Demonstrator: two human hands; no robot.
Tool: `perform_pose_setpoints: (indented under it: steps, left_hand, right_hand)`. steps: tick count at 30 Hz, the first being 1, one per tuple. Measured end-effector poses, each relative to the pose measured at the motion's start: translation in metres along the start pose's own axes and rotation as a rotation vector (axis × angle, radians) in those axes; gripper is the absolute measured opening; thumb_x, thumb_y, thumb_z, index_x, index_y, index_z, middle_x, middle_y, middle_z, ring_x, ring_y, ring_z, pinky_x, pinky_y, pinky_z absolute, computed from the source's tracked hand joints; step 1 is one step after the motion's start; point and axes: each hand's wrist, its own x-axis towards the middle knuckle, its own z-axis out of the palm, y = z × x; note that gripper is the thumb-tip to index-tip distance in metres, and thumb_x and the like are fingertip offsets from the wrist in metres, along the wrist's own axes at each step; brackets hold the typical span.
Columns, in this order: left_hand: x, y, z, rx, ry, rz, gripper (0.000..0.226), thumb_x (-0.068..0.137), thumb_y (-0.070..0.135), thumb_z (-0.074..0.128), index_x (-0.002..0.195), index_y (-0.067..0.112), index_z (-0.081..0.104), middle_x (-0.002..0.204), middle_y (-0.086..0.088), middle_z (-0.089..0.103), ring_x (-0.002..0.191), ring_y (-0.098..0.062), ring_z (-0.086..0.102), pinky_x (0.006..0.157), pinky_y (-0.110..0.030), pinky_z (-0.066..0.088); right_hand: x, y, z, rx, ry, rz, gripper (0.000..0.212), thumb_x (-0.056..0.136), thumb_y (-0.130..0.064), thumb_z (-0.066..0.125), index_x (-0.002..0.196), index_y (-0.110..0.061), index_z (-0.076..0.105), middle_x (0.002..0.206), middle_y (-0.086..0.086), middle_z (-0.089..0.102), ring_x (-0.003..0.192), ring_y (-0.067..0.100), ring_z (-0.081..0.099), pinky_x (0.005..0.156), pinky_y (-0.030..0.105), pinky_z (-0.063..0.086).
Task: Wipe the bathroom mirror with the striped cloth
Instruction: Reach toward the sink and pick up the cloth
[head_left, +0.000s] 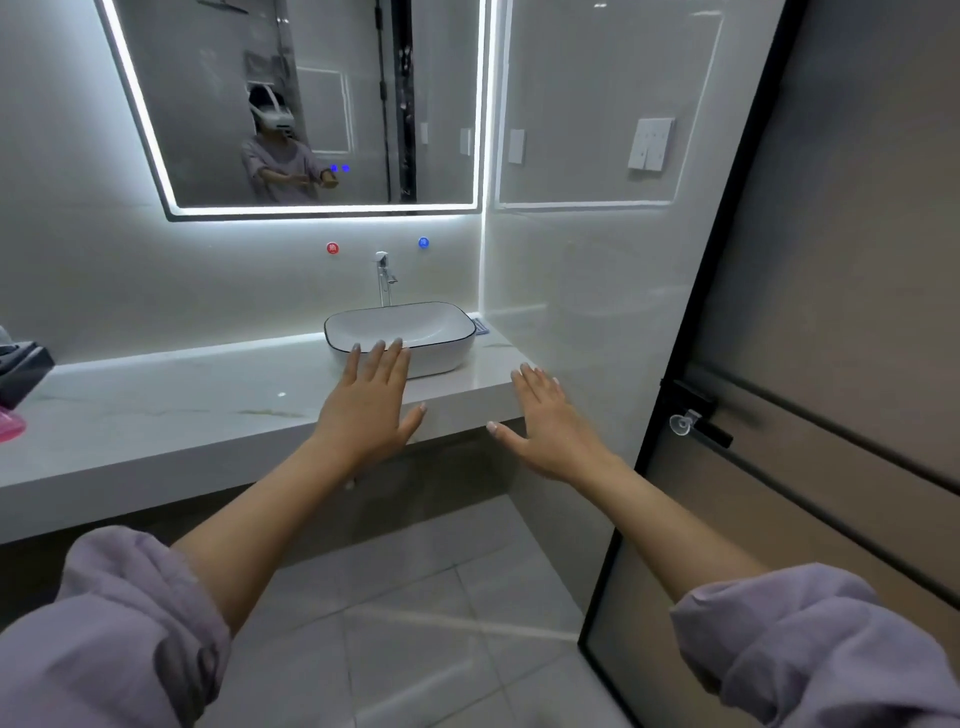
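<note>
The bathroom mirror (332, 104) hangs on the far wall above the counter, framed by a bright light strip. A blue-and-white striped cloth (481, 326) lies flat on the counter just right of the basin, mostly hidden behind its rim. My left hand (371, 400) is stretched out in front of the basin, palm down, fingers straight, holding nothing. My right hand (545, 421) is stretched out near the counter's right end, fingers straight and empty. Both hands are well below the mirror.
A white basin (441, 358) with a tall tap (383, 278) stands on the marble counter (156, 410). A dark box (21, 371) and a pink object (10, 423) sit at the counter's left end. A glass door with a black frame (691, 364) is close on the right.
</note>
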Motion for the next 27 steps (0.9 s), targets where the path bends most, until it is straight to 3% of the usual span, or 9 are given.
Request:
perform_pose_setpoints:
  steps: [15,27]
  left_hand:
    - [0.111,-0.027,0.08,-0.184,0.01,-0.145,0.076,0.097,0.05,0.029,0.15,0.009,-0.006,0.16,-0.006,-0.008,0.147,-0.021,-0.006,0.118,-0.032,0.0]
    - [0.266,-0.138,0.149,-0.161,0.051,-0.194,0.075,0.097,0.05,0.027,0.15,0.008,-0.004,0.16,-0.008,-0.005,0.148,-0.022,-0.005,0.118,-0.032,-0.003]
  right_hand:
    - [0.146,0.057,0.037,0.066,-0.039,-0.121,0.081,0.096,-0.056,0.035,0.152,-0.013,-0.004,0.16,0.003,-0.009,0.146,0.014,-0.01,0.109,0.023,-0.008]
    - [0.358,0.062,0.068,0.009,0.01,-0.142,0.077,0.097,-0.053,0.036,0.152,-0.012,0.001,0.161,0.004,-0.006,0.147,0.016,-0.009,0.116,0.029,-0.002]
